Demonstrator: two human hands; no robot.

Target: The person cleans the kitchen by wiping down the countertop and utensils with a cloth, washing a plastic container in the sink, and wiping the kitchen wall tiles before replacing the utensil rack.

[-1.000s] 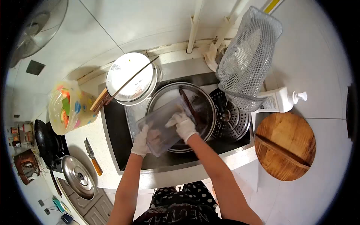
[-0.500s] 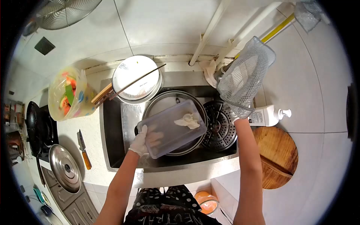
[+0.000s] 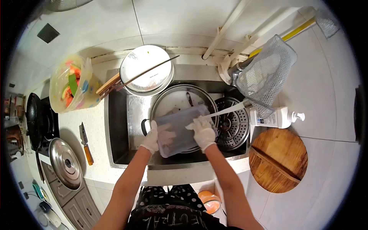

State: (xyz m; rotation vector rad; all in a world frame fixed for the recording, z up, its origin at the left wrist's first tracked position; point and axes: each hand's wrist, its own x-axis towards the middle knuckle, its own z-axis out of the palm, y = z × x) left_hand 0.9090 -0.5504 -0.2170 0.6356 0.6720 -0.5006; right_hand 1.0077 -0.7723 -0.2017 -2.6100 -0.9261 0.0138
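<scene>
Over the sink [image 3: 134, 119], a clear rectangular plastic container [image 3: 178, 134] is held tilted above a large round pan [image 3: 159, 101] with cloudy liquid and a dark utensil in it. Gloved, my left hand [image 3: 151, 138] grips the container's left side, its fingers seen through the plastic. My right hand [image 3: 203, 132], also gloved, presses a white cloth [image 3: 190, 125] on the container's right part. A stream of water [image 3: 230, 109] runs from the faucet [image 3: 245, 102] toward that hand. The perforated steamer plate [image 3: 235, 128] lies in the sink to the right.
Left of the sink are a knife [image 3: 85, 142], a metal lid [image 3: 66, 163] and a bag of scraps [image 3: 73, 86]. Bowls [image 3: 147, 71] with chopsticks [image 3: 149, 72] stand behind. On the right are a mesh basket [image 3: 268, 73], a white pump bottle [image 3: 274, 117] and a wooden lid [image 3: 279, 161].
My right hand went from the container to the faucet area and is now back on the container and the cloth. Water now flows from the faucet.
</scene>
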